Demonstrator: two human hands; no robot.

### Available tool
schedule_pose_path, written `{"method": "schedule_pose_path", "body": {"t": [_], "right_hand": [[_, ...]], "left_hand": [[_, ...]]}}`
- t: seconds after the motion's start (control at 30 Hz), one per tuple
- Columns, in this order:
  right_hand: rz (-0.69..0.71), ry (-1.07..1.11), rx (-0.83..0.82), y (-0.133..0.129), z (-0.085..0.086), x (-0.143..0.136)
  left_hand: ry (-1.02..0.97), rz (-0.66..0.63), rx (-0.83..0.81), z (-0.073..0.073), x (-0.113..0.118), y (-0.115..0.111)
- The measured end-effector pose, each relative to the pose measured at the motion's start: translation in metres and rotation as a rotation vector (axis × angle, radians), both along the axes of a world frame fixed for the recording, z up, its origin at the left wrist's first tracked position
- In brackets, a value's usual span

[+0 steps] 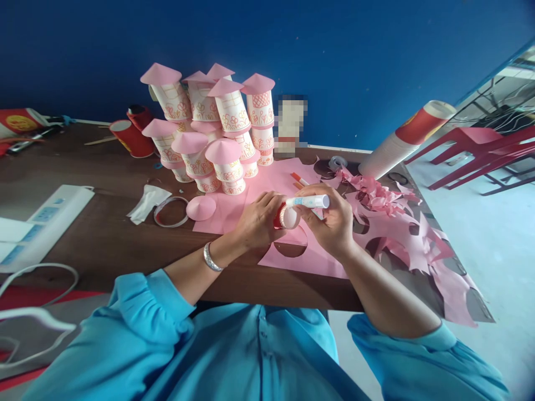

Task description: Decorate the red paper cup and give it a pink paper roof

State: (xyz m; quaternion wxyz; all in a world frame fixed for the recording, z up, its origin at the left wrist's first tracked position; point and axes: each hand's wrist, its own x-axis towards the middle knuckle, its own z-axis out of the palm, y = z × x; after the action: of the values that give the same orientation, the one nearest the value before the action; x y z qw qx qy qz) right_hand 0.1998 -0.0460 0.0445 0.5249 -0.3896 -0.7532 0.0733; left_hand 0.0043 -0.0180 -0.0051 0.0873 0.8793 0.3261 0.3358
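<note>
My left hand [259, 220] is wrapped round a small paper cup [289, 217], tipped so that one round end faces me. In my right hand [332, 218] is a white glue stick [307, 201], its inner end at the cup's rim. Pink paper [234, 214] with round cut-outs lies under both hands. A loose pink paper cone [201, 209] rests on the table left of my left hand. Behind it stand several paper-cup towers [225, 167] with pink cone roofs and drawn flowers. Much of the held cup is hidden by my fingers.
Pink paper scraps [376, 195] cover the right side of the table. A tall stack of cups [405, 139] leans there. To the left lie a tape roll [171, 212], a white crumpled wrapper [148, 203], red cups [131, 138] and a white box [50, 223]. Red stools [476, 145] stand at right.
</note>
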Motion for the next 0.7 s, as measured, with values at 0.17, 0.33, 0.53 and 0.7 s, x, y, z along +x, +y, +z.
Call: {"method": "schedule_pose_path", "body": {"t": [0.17,0.33,0.53,0.7], "right_hand": [[0.120,-0.122,0.097,-0.0059,0.0047,-0.0029],[0.027,-0.160,0.111,-0.0045,0.0037,-0.0017],[-0.105,-0.130,0.063,-0.0002,0.0018,0.0039],[-0.150,-0.118,0.051,0.0002,0.0025,0.0047]], "left_hand": [[-0.013,0.005,0.010,-0.0036,-0.0005,0.0014],[-0.006,-0.006,0.025,-0.0037,-0.0009,0.0003],[-0.008,0.021,0.018,0.0027,-0.0008,-0.0012],[-0.102,0.092,0.004,0.0036,-0.0010,0.0000]]}}
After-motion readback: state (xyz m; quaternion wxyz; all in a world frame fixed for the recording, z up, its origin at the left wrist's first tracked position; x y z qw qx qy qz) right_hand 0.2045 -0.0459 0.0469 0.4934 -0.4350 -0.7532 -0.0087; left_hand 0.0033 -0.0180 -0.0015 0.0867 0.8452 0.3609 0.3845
